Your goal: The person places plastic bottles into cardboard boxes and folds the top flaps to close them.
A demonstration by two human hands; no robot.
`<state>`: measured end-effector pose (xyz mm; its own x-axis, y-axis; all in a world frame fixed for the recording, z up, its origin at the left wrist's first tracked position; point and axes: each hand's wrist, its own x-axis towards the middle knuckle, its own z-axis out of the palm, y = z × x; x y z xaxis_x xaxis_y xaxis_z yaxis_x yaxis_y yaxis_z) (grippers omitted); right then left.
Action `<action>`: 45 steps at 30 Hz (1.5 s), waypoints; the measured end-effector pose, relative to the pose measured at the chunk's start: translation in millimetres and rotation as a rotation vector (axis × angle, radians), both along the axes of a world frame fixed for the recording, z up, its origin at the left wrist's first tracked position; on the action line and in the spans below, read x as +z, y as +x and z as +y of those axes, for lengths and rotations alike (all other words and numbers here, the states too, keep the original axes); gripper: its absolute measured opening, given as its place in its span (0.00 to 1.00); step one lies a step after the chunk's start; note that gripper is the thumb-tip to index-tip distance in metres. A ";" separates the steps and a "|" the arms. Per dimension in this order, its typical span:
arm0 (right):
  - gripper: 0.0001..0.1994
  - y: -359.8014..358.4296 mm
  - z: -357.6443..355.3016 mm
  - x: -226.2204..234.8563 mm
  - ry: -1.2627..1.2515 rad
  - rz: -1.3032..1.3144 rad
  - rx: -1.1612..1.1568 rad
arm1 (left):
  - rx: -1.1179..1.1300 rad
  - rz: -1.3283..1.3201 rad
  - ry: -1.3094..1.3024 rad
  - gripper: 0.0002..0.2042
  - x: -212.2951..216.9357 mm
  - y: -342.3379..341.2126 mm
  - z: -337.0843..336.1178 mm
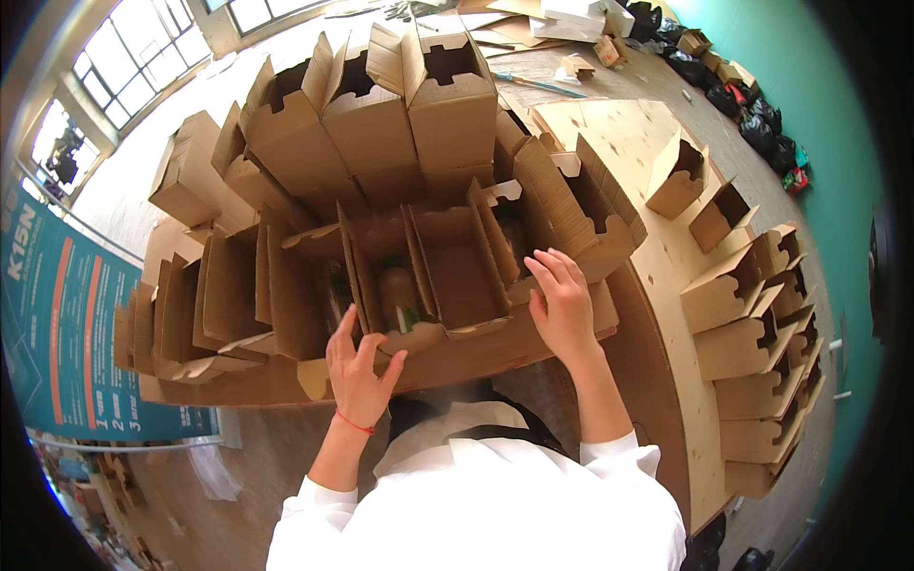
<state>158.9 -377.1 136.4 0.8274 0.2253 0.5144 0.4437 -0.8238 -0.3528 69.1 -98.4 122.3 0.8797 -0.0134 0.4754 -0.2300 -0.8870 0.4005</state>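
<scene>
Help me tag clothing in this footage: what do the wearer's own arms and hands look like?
The left hand and right hand are both ungloved. A thin red cord circles the left wrist; none shows on the right. White sleeves end partway down both forearms, with no markings visible.

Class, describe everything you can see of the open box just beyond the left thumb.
The box is plain brown, apparently cardboard, upright, its top open with side flaps raised. Inside sits a clear, jar-like container with green near its lower end. Similar boxes flank it closely. The left hand is by its near edge; whether it touches is unclear.
</scene>
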 end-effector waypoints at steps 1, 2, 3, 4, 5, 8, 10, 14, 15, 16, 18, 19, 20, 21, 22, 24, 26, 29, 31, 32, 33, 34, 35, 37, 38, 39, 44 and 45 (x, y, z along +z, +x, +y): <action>0.16 8.7 -8.0 -4.1 -0.090 0.013 0.031 | -0.020 -0.071 -0.008 0.17 10.4 4.6 -14.2; 0.16 17.8 -14.5 -14.1 -0.179 0.028 0.069 | -0.034 -0.140 -0.013 0.17 20.2 7.9 -29.2; 0.15 25.5 -19.1 -23.9 -0.270 0.034 0.104 | -0.103 -0.179 -0.024 0.17 25.9 11.3 -46.5; 0.10 30.7 -23.9 -32.3 -0.317 0.071 0.090 | -0.222 -0.144 -0.025 0.18 29.0 12.6 -62.5; 0.08 32.2 -27.3 -26.3 -0.357 0.121 0.129 | -0.336 -0.116 -0.024 0.19 30.5 16.2 -76.6; 0.04 25.6 -33.8 -16.9 -0.379 0.269 0.268 | -0.427 0.050 -0.062 0.30 16.0 36.2 -109.5; 0.03 18.6 -42.5 -17.6 -0.277 0.333 0.325 | -0.402 0.261 0.012 0.33 0.1 49.3 -122.2; 0.09 43.3 -39.9 11.6 -0.024 0.578 0.370 | -0.387 0.348 0.133 0.39 -18.3 61.0 -129.9; 0.11 60.9 -39.2 6.4 -0.046 0.675 0.296 | -0.386 0.307 0.138 0.39 -20.4 61.6 -131.9; 0.11 78.2 -36.5 -5.4 -0.164 0.712 0.235 | -0.396 0.315 0.133 0.39 -21.9 62.4 -133.9; 0.10 98.0 -8.2 0.2 -0.525 0.967 0.070 | -0.416 0.327 0.130 0.39 -22.5 65.3 -135.6; 0.09 110.1 -0.3 -11.2 -0.767 0.943 0.205 | -0.418 0.323 0.143 0.39 -24.2 67.2 -135.4; 0.09 119.5 15.4 -16.8 -1.023 0.903 0.349 | -0.408 0.318 0.144 0.39 -27.1 68.6 -134.6; 0.09 125.4 25.5 -19.5 -1.275 0.849 0.493 | -0.400 0.312 0.145 0.40 -28.2 69.6 -133.7; 0.08 129.4 22.1 -17.5 -1.292 0.832 0.524 | -0.420 0.331 0.140 0.39 -27.7 70.4 -132.3; 0.08 121.3 36.3 17.6 -0.904 1.028 0.155 | -0.423 0.375 0.105 0.39 -27.7 72.0 -125.2; 0.09 133.4 26.8 -0.7 -0.929 0.986 0.145 | -0.440 0.441 0.099 0.38 -24.2 73.3 -126.4; 0.09 158.1 0.3 -60.5 -1.129 0.801 0.246 | -0.502 0.499 0.100 0.38 -20.4 70.8 -130.1; 0.08 162.2 -4.7 -66.0 -1.459 0.818 0.399 | -0.589 0.492 0.051 0.37 -12.0 68.4 -122.9; 0.07 155.5 -13.6 -66.5 -1.280 0.741 0.227 | -0.653 0.482 -0.006 0.36 0.0 64.8 -115.8; 0.06 144.9 -20.1 -58.1 -1.107 0.662 0.082 | -0.699 0.477 -0.077 0.35 1.8 62.1 -106.0; 0.06 129.9 -14.4 -47.1 -0.933 0.588 -0.034 | -0.854 0.220 -0.324 0.29 -15.3 61.8 -91.9; 0.06 98.2 7.1 -6.7 -0.665 0.452 -0.108 | -0.886 0.304 -0.421 0.20 -0.1 53.7 -65.9; 0.09 35.0 -7.6 35.9 -0.211 0.371 0.102 | -0.900 0.577 -0.550 0.06 29.9 31.1 -14.7; 0.08 -0.6 -21.0 45.0 -0.079 0.640 0.089 | -0.909 0.663 -0.560 0.04 31.7 18.7 7.6; 0.06 -31.4 -44.1 40.9 0.001 0.956 0.205 | -0.861 0.884 -0.552 0.04 31.0 2.2 31.1; 0.10 -141.4 -65.4 5.9 0.048 1.685 0.176 | -0.728 1.491 -0.441 0.11 -5.2 -64.4 63.1; 0.12 -151.4 -65.3 -1.8 0.087 1.631 0.199 | -0.725 1.487 -0.481 0.10 -11.3 -74.1 58.9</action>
